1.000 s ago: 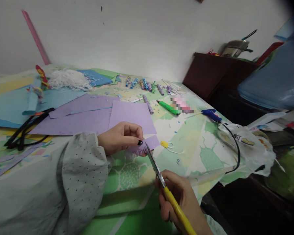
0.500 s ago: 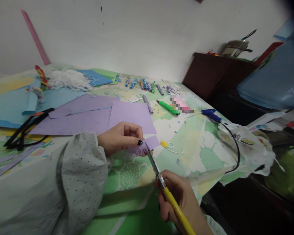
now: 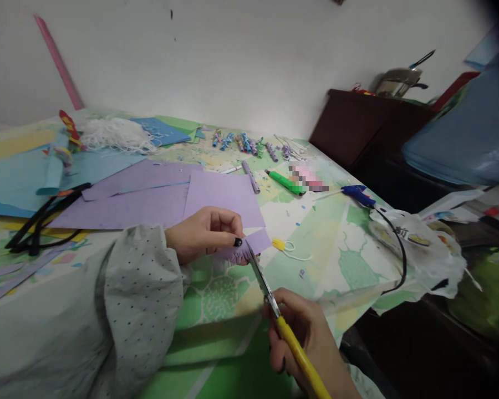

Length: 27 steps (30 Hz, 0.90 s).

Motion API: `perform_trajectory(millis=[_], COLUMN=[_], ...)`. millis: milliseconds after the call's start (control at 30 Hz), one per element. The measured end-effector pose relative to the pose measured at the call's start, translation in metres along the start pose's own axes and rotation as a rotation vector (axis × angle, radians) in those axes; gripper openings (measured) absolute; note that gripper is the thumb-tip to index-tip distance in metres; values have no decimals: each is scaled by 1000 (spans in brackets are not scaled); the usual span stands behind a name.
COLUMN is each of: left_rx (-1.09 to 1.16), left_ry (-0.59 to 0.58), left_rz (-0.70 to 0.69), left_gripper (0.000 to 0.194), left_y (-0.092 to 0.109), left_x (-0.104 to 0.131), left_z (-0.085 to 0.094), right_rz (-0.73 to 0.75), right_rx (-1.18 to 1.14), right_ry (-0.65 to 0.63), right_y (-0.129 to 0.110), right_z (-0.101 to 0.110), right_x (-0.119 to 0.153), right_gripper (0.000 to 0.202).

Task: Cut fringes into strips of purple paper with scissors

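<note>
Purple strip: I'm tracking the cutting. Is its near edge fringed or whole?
Partly fringed: the purple strip shows slits left of the scissors, none right.

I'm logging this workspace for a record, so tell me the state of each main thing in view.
Left hand: pinching the purple strip
Right hand: gripping the scissors
Purple strip: near edge partly fringed, right end uncut
Scissors: blades at the strip; opening unclear
White cord heap: loose, tangled
Purple tube: rolled, lying down
Green cutter: lying down, blade position unclear
Blue glue gun: lying down, power unclear
Plastic bag: crumpled
</note>
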<state>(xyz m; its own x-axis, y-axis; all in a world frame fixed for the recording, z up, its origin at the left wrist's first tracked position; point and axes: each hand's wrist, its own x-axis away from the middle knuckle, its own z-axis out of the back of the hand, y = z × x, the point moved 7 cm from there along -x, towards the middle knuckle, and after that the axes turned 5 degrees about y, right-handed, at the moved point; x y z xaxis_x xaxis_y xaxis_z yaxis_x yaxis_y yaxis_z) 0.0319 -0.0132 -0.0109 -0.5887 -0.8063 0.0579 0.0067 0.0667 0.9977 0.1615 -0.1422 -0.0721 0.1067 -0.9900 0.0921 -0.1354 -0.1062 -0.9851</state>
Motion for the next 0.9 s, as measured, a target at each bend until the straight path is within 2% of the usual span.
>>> perform_trajectory(millis=[267, 533, 900], left_rx=[10, 16, -1], left_ry=[4, 5, 10], left_rz=[5, -1, 1], left_gripper=[12, 14, 13], left_y=[-2, -4, -2], left_x=[1, -1, -1], left_z=[0, 2, 2], right_rz=[8, -12, -14], right_rx=[54, 61, 50], right_ry=[25, 20, 30], right_y=[1, -5, -1], right_z=[3, 0, 2], right_x=[0, -2, -2], right_gripper=[52, 57, 60])
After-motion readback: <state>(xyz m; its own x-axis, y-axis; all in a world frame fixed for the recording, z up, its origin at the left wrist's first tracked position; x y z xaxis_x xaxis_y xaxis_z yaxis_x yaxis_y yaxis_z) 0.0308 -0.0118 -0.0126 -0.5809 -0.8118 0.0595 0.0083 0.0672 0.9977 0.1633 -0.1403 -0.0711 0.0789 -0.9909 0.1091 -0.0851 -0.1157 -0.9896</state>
